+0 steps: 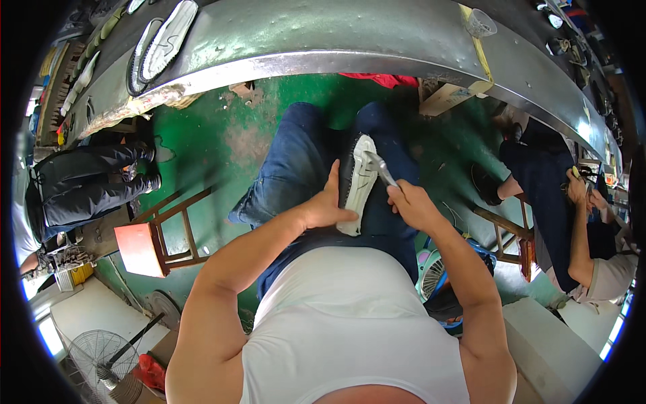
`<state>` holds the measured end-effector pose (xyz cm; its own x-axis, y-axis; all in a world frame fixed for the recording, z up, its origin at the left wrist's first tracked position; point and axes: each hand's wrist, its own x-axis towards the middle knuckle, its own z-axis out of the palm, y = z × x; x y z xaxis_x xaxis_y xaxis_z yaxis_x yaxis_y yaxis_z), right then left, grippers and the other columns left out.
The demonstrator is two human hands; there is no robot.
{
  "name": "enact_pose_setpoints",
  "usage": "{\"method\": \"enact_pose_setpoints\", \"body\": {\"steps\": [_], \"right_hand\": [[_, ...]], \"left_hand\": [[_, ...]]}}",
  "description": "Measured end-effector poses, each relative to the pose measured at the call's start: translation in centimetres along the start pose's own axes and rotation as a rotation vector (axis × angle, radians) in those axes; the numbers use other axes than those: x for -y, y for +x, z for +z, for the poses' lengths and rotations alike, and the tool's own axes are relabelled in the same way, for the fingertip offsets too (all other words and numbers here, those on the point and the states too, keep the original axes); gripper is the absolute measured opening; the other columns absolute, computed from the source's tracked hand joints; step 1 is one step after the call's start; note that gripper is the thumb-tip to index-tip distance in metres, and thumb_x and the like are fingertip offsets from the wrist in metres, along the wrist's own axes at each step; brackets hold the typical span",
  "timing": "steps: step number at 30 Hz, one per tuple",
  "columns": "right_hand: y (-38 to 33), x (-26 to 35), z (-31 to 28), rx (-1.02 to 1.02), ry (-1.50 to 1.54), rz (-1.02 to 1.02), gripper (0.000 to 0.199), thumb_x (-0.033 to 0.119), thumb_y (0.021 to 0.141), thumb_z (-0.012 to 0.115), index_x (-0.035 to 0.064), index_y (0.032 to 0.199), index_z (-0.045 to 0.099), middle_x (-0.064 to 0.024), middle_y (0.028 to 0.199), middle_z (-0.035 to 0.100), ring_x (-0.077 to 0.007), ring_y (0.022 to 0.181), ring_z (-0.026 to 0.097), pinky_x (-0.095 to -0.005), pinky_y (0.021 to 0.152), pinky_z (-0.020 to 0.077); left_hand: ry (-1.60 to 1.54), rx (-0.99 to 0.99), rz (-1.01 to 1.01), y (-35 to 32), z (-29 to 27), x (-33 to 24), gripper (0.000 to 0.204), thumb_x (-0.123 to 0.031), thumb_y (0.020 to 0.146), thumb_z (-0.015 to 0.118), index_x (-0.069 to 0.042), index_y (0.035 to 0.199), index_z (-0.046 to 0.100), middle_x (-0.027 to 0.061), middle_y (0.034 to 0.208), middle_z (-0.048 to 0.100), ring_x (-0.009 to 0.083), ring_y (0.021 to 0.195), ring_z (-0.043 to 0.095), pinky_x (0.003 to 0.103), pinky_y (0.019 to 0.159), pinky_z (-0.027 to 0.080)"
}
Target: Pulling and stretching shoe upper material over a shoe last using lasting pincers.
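On my right thigh lies a shoe (360, 188), its pale underside facing up and its dark upper showing along the left edge. My left hand (327, 205) grips it from the left, the thumb across the near end and the fingers along the side. In my right hand (414, 205) is a hammer (382, 168), held by its handle. The metal head rests on or just above the far half of the pale underside; I cannot tell whether it touches. Dark stitching or cord rims the shoe's far end.
A metal-topped workbench (323, 34) curves across the far side, with a pair of pale soles (168, 40) and a clear plastic cup (480, 24) on it. A red-topped stool (141, 250) stands left. Small fan (431, 273) is by my right side. People sit or stand at both sides.
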<state>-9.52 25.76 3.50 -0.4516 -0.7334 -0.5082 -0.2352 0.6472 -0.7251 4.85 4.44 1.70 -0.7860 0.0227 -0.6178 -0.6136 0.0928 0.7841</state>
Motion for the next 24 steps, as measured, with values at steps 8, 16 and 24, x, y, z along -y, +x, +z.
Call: {"method": "enact_pose_setpoints", "body": {"steps": [8, 16, 24], "right_hand": [[-2.7, -5.8, 3.4, -0.317, 0.685, 0.055, 0.036, 0.031, 0.105, 0.047, -0.0031, 0.102, 0.058, -0.0122, 0.083, 0.067, -0.0194, 0.073, 0.066, -0.0335, 0.067, 0.0516], [-1.9, 1.4, 0.6, -0.469, 0.256, -0.279, 0.037, 0.032, 0.105, 0.046, -0.0037, 0.107, 0.056, -0.0167, 0.076, 0.066, -0.0312, 0.071, 0.067, -0.0385, 0.069, 0.0519], [-0.8, 2.4, 0.0, -0.326, 0.122, -0.154, 0.034, 0.032, 0.102, 0.048, -0.0014, 0.100, 0.055, -0.0291, 0.081, 0.064, -0.0495, 0.080, 0.062, -0.0574, 0.073, 0.0471]], "left_hand": [[0.821, -0.012, 0.185, 2.8, -3.8, -5.5, 0.068, -0.043, 0.078, 0.076, 0.000, 0.126, 0.054, 0.0202, 0.123, 0.060, 0.0370, 0.118, 0.057, 0.048, 0.100, 0.043], [0.575, 0.139, 0.131, 5.4, -5.6, -5.4, 0.070, -0.039, 0.079, 0.077, -0.003, 0.133, 0.051, 0.0206, 0.116, 0.066, 0.0330, 0.108, 0.064, 0.039, 0.092, 0.050], [0.378, 0.264, 0.115, 6.6, -6.4, -5.0, 0.067, -0.032, 0.082, 0.076, -0.005, 0.137, 0.052, 0.0132, 0.116, 0.067, 0.0210, 0.106, 0.062, 0.034, 0.093, 0.049]]}}
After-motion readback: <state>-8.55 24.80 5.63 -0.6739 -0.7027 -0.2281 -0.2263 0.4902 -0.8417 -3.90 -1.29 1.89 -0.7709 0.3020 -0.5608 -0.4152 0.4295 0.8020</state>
